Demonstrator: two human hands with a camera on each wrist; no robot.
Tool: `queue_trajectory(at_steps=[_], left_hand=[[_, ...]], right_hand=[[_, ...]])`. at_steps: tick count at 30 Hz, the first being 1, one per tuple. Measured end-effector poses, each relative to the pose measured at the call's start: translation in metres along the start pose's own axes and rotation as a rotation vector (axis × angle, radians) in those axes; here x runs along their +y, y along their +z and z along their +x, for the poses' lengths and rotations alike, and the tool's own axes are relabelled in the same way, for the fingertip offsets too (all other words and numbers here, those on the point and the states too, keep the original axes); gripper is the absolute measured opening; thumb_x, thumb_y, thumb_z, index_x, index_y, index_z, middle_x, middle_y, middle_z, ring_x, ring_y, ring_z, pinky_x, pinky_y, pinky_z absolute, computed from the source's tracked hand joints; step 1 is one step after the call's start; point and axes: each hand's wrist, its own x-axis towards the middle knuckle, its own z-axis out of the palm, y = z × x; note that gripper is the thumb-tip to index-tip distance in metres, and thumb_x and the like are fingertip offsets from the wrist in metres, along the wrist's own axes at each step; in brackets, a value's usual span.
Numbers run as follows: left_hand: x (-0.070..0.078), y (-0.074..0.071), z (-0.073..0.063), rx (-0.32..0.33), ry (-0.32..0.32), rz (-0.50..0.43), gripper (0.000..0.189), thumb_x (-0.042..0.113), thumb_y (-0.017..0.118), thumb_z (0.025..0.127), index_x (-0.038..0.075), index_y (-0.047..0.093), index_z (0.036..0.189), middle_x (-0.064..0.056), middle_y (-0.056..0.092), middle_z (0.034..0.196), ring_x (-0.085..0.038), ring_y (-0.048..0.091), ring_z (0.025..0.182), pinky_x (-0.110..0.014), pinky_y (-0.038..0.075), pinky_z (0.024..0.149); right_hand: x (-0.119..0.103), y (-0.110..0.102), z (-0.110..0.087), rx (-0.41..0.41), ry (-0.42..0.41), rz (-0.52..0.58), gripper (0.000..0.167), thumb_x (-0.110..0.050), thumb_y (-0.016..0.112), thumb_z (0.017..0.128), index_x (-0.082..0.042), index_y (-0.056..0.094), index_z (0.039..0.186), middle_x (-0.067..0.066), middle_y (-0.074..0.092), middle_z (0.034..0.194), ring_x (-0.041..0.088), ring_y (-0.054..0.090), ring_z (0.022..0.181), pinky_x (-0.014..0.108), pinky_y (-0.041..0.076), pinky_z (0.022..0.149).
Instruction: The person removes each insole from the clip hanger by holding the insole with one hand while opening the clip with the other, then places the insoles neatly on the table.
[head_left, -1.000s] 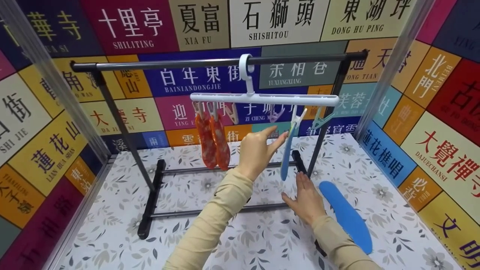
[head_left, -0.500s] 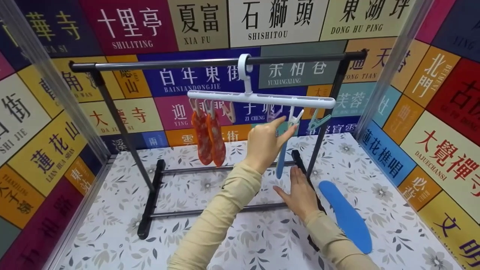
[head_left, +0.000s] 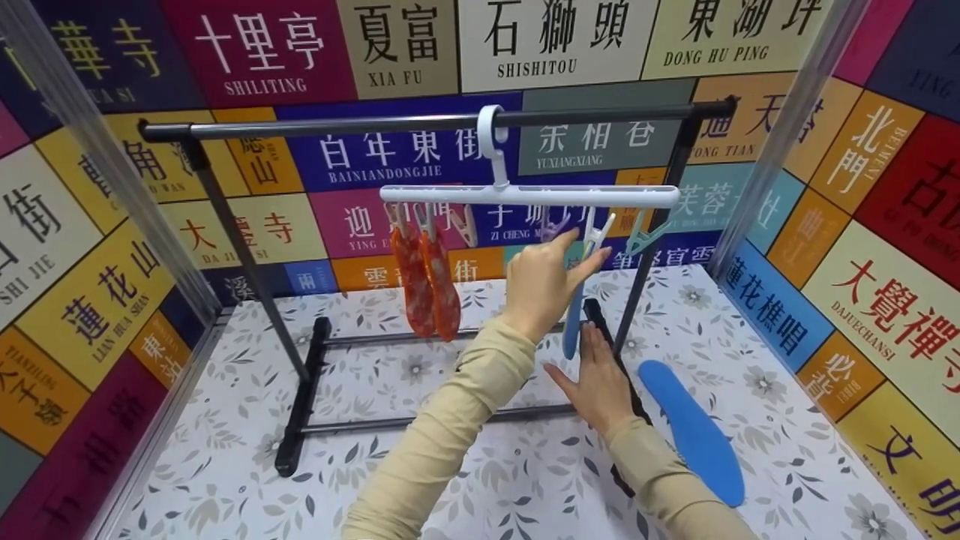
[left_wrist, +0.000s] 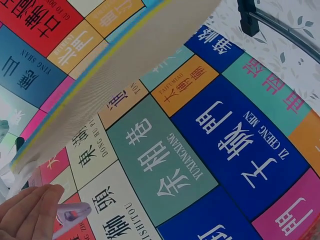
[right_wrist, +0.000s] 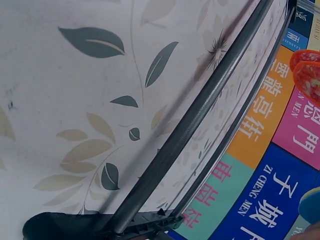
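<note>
In the head view, a blue insole [head_left: 573, 330] hangs edge-on from a white clip [head_left: 598, 231] under a white hanger [head_left: 529, 196]. My left hand [head_left: 541, 289] is raised beside that clip, thumb and index finger spread apart, the thumb tip in front of the insole's top. The left wrist view shows the insole's beige side [left_wrist: 125, 70] and the left fingers [left_wrist: 30, 215] near a purple clip [left_wrist: 74, 214]. Lower down, my right hand [head_left: 598, 386] has straight fingers near the insole's bottom end; whether they touch is unclear. A second blue insole [head_left: 694, 431] lies on the table at right.
The hanger hooks over the top bar of a black metal rack [head_left: 337, 127]. Two red patterned, orange-edged insoles [head_left: 427, 289] hang at its left. A beige clip [head_left: 465, 225] and a green clip [head_left: 646, 237] hang too. A floral tablecloth [head_left: 360, 487] lies beneath.
My left hand has moved right and slightly up to the white clip. The right hand has shifted a little left and up. The hanger swung left, then back right.
</note>
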Motion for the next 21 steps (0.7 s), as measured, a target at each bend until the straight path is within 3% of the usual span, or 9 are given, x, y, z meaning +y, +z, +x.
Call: queue_trajectory(at_steps=[3,11,21], left_hand=[[0.001,0.001,0.003,-0.016,-0.014,-0.007,0.054,0.051,0.065,0.091,0.006,0.07,0.121,-0.005,0.074,0.075,-0.014,0.062,0.053,-0.025,0.052,0.055],[0.001,0.006,0.009,-0.024,-0.06,-0.015,0.058,0.053,0.066,0.089,0.006,0.069,0.123,-0.006,0.073,0.073,-0.015,0.064,0.054,-0.027,0.054,0.056],[0.009,0.011,0.019,-0.057,-0.143,-0.145,0.057,0.049,0.069,0.089,0.005,0.067,0.125,-0.005,0.076,0.088,-0.007,0.053,0.048,-0.018,0.05,0.056]], right_hand=[[-0.001,0.001,0.001,0.0,0.002,0.006,0.094,-0.054,0.063,0.091,0.01,0.027,0.15,0.028,0.028,0.157,0.044,0.033,0.143,0.054,0.037,0.111],[-0.003,0.003,0.003,-0.015,0.002,0.012,0.094,-0.055,0.063,0.091,0.009,0.027,0.151,0.027,0.027,0.158,0.043,0.033,0.143,0.054,0.036,0.112],[-0.004,0.006,0.007,0.061,-0.031,0.0,0.089,-0.042,0.071,0.089,0.009,0.03,0.15,0.028,0.035,0.154,0.043,0.04,0.139,0.053,0.045,0.104]])
